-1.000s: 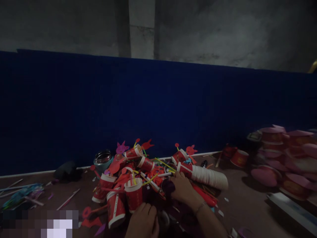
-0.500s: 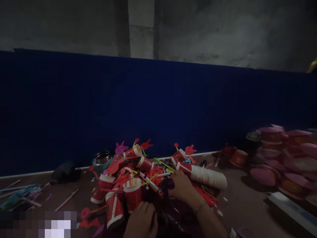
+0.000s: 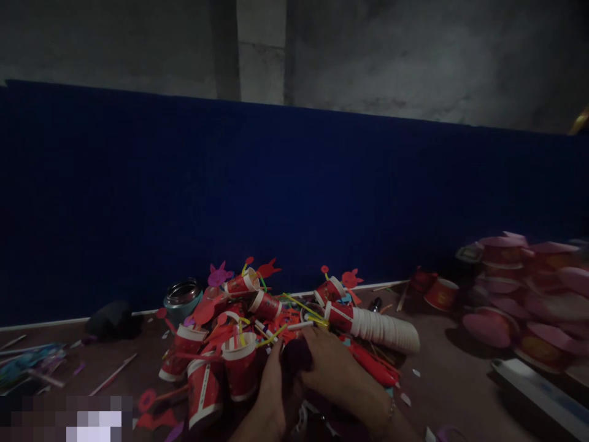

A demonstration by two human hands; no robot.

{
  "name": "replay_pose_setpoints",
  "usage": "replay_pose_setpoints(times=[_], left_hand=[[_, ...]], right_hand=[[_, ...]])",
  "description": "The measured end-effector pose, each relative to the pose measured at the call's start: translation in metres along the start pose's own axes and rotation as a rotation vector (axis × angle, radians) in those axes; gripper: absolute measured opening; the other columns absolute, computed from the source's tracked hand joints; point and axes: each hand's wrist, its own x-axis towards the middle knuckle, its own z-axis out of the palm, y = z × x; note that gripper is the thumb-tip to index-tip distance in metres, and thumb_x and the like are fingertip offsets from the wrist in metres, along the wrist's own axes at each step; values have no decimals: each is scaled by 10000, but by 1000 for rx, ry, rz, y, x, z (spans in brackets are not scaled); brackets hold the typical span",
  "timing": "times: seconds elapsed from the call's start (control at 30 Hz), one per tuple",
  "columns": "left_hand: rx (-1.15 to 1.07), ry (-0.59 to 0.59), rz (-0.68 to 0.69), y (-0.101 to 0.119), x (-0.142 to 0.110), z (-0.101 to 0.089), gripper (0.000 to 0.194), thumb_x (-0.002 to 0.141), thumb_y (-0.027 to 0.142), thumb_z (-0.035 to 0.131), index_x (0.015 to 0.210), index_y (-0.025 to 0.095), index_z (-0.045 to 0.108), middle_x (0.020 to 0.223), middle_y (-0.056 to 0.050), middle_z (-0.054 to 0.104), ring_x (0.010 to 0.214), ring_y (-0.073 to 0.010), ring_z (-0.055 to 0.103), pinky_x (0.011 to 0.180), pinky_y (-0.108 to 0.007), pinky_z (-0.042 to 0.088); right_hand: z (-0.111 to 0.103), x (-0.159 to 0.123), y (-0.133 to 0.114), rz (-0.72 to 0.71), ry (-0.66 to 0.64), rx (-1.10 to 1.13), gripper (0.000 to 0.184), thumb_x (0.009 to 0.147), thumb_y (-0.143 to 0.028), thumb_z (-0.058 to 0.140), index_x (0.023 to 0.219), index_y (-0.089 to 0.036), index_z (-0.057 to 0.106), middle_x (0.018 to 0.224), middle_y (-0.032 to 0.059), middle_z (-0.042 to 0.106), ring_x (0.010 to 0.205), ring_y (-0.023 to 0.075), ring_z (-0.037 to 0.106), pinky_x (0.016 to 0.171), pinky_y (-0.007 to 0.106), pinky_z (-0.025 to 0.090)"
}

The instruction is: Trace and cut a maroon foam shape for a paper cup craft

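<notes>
My right hand [image 3: 324, 353] is closed around a dark purple rounded piece [image 3: 297, 355], probably paper, though its exact kind is hard to make out in the dim light. Against its left side is my left hand [image 3: 270, 383], seen edge-on with its fingers partly hidden. Just left stands a red paper cup [image 3: 240, 366] with a white rim and yellow strips. Another red cup [image 3: 204, 390] leans beside it. Beyond my hands lies a heap of red cups with cut-out animal shapes. A long nested stack of paper cups [image 3: 384, 328] lies on its side to the right.
A teal open-topped flask [image 3: 183, 301] stands behind the cups. Red tubs with pink tops [image 3: 501, 282] are piled at the right, near a long pale box [image 3: 538, 393]. Sticks and shiny scraps [image 3: 41, 362] litter the left. A blue panel [image 3: 294, 202] rises behind.
My right hand has drawn toward me and left with the dark purple piece. My left hand has risen from beside the front cup to meet it. The view has shifted slightly.
</notes>
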Motion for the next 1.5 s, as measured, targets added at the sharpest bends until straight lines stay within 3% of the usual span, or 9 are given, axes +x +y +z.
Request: replay_pose_setpoints(times=[0.23,0.43,0.67,0.83,0.93,1.1,1.23,1.4,1.5], left_hand=[[-38,40,-118,-2,9,-14,238,863,300,437,968,124,559,742,-64,686,702,-180,655,668,-323,523],[26,134,-12,-2,9,-7,127,836,255,495,824,158,574,587,0,644,510,-123,601,612,-269,507],[242,-68,34,-5,-1,-11,284,743,398,626,619,146,582,475,17,571,411,-75,510,408,-154,372],[215,156,1,-6,2,-14,233,808,239,547,602,133,567,392,34,506,279,-54,404,289,-146,261],[143,214,15,-6,8,-16,187,810,104,484,651,124,580,466,-1,577,378,-74,531,382,-144,397],[108,149,24,-8,11,-16,97,786,155,534,784,119,624,707,-64,685,636,-155,658,604,-243,525],[341,59,80,-11,8,-18,245,712,329,653,846,125,633,616,-50,674,496,-137,610,460,-210,471],[449,192,198,-10,9,-25,180,692,285,675,751,140,586,412,44,545,299,-60,437,287,-126,235],[419,257,233,-8,9,-25,128,748,206,623,835,138,559,557,15,620,406,-80,557,342,-136,343]], right_hand=[[-4,6,13,-23,55,176,137,706,-135,477,741,-185,599,783,31,632,749,172,552,672,255,389],[-3,20,31,76,156,433,74,679,-145,521,677,-170,591,600,-18,583,564,125,518,536,217,369],[-4,27,50,158,167,605,24,649,-181,559,633,-164,567,488,-52,511,465,97,455,455,201,329],[-1,30,58,206,146,641,20,638,-163,570,624,-160,556,439,-66,485,411,75,413,412,186,287],[-3,30,60,228,145,641,12,648,-164,562,651,-159,551,443,-66,499,404,73,418,406,180,293],[-3,29,55,226,94,591,56,652,-162,565,704,-152,580,483,-50,555,438,88,487,437,181,352],[2,30,50,219,50,455,84,698,-183,550,723,-146,622,509,-26,601,468,108,536,451,186,373],[14,33,49,225,108,138,248,798,-200,435,706,-152,660,724,70,692,702,178,624,614,240,419],[26,31,46,240,100,-55,193,710,-113,490,731,-143,679,785,120,699,783,238,631,668,289,419]])
